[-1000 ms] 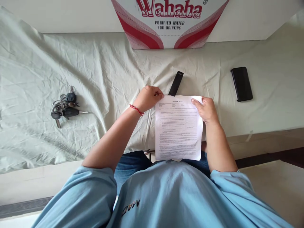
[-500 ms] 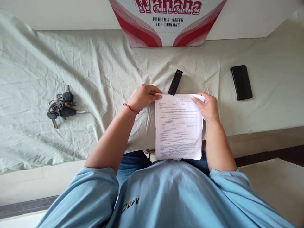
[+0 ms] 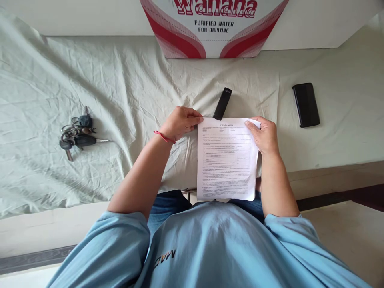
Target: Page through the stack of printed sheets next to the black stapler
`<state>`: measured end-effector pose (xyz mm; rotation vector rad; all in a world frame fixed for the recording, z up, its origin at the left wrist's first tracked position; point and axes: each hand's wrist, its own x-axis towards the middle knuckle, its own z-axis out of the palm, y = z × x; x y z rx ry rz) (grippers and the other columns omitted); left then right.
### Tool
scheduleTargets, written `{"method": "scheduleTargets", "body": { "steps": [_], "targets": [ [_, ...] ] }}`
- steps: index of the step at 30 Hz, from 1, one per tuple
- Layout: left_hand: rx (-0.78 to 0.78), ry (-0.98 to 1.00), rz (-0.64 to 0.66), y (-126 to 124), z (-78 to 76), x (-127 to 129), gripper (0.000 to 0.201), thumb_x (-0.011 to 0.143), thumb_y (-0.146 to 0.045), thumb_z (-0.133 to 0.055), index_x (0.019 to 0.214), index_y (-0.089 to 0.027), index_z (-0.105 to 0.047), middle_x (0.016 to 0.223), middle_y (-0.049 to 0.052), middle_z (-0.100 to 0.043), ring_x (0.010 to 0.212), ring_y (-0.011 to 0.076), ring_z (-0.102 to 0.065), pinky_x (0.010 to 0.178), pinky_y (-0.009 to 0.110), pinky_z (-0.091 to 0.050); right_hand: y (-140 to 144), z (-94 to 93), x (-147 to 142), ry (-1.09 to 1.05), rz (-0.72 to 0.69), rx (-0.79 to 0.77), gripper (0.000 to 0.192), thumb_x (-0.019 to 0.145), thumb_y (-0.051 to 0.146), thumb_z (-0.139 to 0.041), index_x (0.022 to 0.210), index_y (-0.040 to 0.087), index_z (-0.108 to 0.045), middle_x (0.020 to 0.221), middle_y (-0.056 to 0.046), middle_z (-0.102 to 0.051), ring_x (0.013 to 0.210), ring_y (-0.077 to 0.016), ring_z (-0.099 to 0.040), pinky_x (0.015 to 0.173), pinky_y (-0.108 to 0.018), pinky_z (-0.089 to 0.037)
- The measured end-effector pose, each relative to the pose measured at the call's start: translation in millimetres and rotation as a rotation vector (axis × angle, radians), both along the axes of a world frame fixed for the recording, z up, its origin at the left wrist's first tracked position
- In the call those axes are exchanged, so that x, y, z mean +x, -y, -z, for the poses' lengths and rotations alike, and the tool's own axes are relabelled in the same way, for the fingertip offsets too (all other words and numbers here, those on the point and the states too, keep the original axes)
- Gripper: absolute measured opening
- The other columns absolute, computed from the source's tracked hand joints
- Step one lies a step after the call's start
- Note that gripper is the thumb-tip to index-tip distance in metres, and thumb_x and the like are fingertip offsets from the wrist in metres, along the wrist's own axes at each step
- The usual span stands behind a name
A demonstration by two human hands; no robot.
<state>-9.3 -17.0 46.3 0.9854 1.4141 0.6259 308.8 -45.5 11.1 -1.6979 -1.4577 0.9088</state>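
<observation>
Both hands are barely shifting: left hand (image 3: 180,122) and right hand (image 3: 264,136) are still pinching the printed sheet's (image 3: 226,164) top corners.

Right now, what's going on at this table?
A person in a blue shirt holds a printed sheet of paper by its top corners, left hand on one corner and right hand on the other. On the wrinkled pale cloth lie a bunch of keys to the left, a slim black device just beyond the paper, and a black phone to the right. A Wahaha water carton stands behind.
</observation>
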Motion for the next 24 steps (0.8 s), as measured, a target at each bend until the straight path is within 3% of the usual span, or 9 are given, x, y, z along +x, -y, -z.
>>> {"method": "scheduleTargets", "body": {
  "steps": [4, 11, 16, 24],
  "targets": [
    [-0.027, -0.047, 0.044, 4.1, -6.2, 2.4, 0.015, 0.080, -0.020, -0.077, 0.066, -0.018, -0.072, 0.051, -0.004, -0.049, 0.048, 0.0077, -0.041, 0.052, 0.028, -0.029, -0.8, 1.5, 3.4, 0.010, 0.024, 0.011, 0.037, 0.087, 0.061, -0.082, 0.090, 0.024, -0.079, 0.070, 0.002, -0.065, 0.064, -0.0170, -0.054, 0.064, -0.035, -0.041],
    [0.031, -0.184, 0.017, 3.1, -6.3, 13.9, 0.031, 0.084, -0.011, -0.070, 0.054, -0.019, -0.065, 0.053, -0.002, -0.059, 0.045, 0.0067, -0.044, 0.049, 0.026, -0.032, -3.4, 4.4, 5.4, 0.042, 0.049, 0.012, 0.055, 0.086, 0.080, -0.083, 0.089, 0.025, -0.079, 0.067, 0.002, -0.064, 0.063, -0.0182, -0.054, 0.063, -0.037, -0.045],
    [0.027, -0.359, 0.075, 3.8, -14.9, 18.7, 0.042, 0.090, -0.009, -0.071, 0.051, -0.020, -0.062, 0.049, -0.002, -0.057, 0.047, 0.0087, -0.046, 0.052, 0.027, -0.036, -4.6, 8.1, 7.8, 0.100, 0.014, -0.052, 0.039, 0.089, 0.064, -0.081, 0.088, 0.025, -0.078, 0.070, 0.001, -0.065, 0.067, -0.0198, -0.058, 0.070, -0.039, -0.047],
    [-0.005, -0.304, 0.082, 10.5, -14.9, 15.6, 0.037, 0.095, -0.011, -0.071, 0.060, -0.019, -0.068, 0.053, -0.003, -0.062, 0.051, 0.0093, -0.054, 0.054, 0.025, -0.039, -5.4, -5.9, 1.6, 0.199, -0.001, -0.114, 0.022, 0.090, 0.045, -0.074, 0.086, 0.024, -0.077, 0.076, -0.003, -0.072, 0.075, -0.0239, -0.064, 0.076, -0.041, -0.048]
  ]
}}
